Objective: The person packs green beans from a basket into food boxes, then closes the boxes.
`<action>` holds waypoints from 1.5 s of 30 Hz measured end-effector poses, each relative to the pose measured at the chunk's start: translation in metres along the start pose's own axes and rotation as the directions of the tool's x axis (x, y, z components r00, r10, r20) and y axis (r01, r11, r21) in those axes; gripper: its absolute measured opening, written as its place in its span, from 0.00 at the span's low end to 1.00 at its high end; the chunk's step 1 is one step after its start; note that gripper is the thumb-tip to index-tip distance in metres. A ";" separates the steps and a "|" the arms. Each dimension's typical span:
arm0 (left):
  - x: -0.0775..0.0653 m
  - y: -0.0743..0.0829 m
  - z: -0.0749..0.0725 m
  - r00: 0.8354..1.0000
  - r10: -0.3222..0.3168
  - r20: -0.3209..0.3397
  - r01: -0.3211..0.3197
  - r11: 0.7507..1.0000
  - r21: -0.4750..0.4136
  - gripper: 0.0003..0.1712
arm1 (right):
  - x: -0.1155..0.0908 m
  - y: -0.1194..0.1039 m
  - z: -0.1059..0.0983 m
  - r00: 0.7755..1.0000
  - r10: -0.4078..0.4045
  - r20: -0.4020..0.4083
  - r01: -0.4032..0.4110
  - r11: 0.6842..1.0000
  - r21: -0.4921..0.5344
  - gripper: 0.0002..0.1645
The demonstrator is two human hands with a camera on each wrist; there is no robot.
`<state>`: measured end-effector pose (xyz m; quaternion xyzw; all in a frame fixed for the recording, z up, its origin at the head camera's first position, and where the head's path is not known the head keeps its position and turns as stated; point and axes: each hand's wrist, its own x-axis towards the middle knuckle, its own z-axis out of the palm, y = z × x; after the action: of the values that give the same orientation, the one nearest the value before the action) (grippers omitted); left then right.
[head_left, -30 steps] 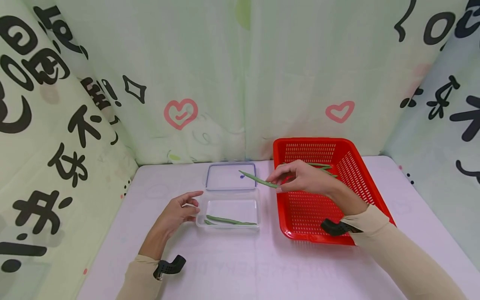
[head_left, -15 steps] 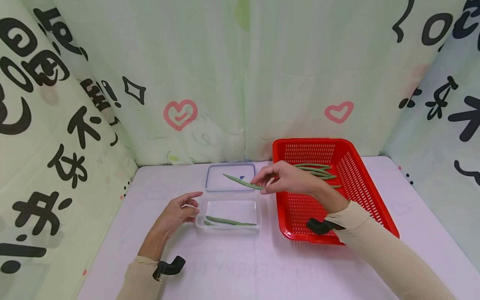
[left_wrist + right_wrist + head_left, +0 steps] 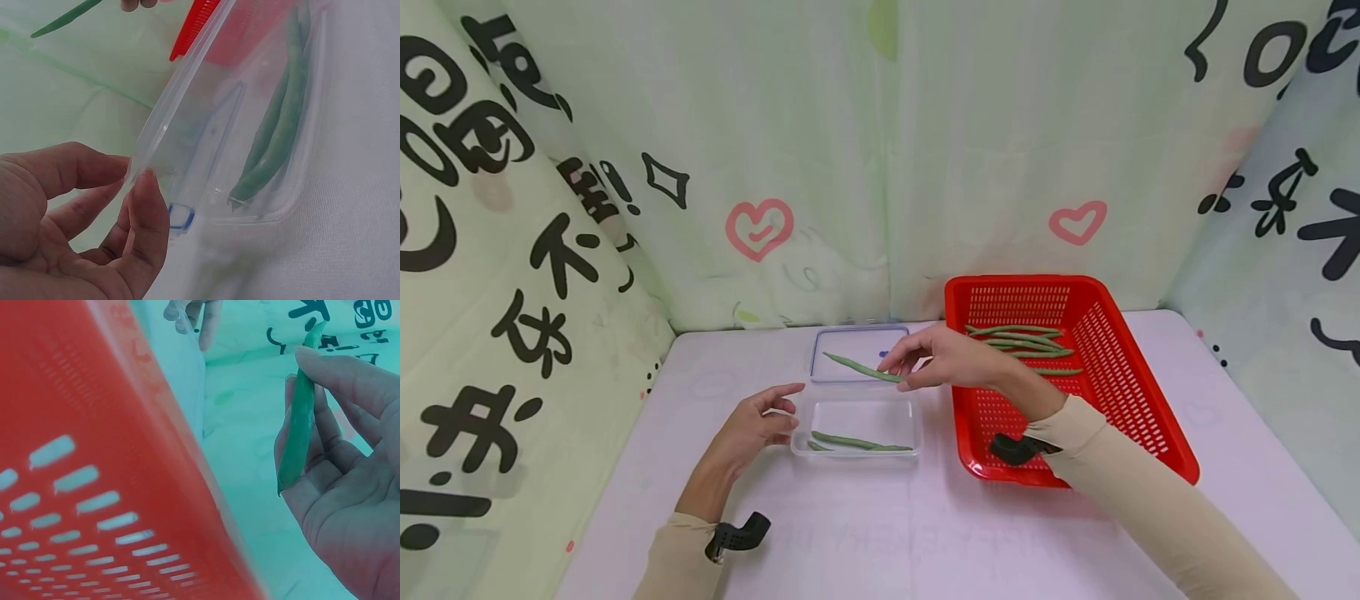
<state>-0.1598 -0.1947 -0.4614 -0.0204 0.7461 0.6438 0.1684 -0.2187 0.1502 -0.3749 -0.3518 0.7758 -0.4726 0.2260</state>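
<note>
My right hand pinches a green bean by one end, above the gap between the clear plastic container and its lid. Thumb and fingers on the bean show clearly in the right wrist view. At the container's left side, my left hand pinches the rim between thumb and fingers, as the left wrist view shows. Two green beans lie side by side along the container's near wall. The lid, with a blue edge, lies flat behind the container.
To the right stands a red plastic basket with slotted walls, holding several green beans near its back. A pale cloth covers the table. Printed curtains hang behind it and at both sides.
My right hand has moved left with the green bean, from over the basket to near the lid, uncovering beans in the basket. The left hand stays at the container.
</note>
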 end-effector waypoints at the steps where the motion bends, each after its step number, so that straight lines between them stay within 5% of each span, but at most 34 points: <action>1: 0.000 0.000 0.000 1.000 0.000 0.001 0.000 1.000 0.001 0.34 | 0.002 0.000 0.001 1.000 -0.004 0.004 0.004 1.000 0.001 0.17; 31: 0.002 0.002 0.002 1.000 0.003 -0.005 -0.003 1.000 0.015 0.33 | 0.030 0.002 0.015 0.993 0.054 0.109 -0.059 0.998 0.039 0.21; 36: 0.002 0.001 0.002 1.000 0.008 -0.004 -0.008 1.000 0.016 0.33 | 0.024 0.003 0.011 0.991 0.078 0.110 -0.082 0.996 0.036 0.28; 45: 0.000 0.001 0.002 1.000 0.012 -0.004 -0.012 1.000 0.014 0.33 | -0.003 0.000 -0.014 0.998 0.058 0.006 -0.058 0.997 0.059 0.23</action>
<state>-0.1592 -0.1929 -0.4606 -0.0160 0.7510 0.6396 0.1631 -0.2266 0.1609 -0.3686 -0.3233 0.7708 -0.4878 0.2518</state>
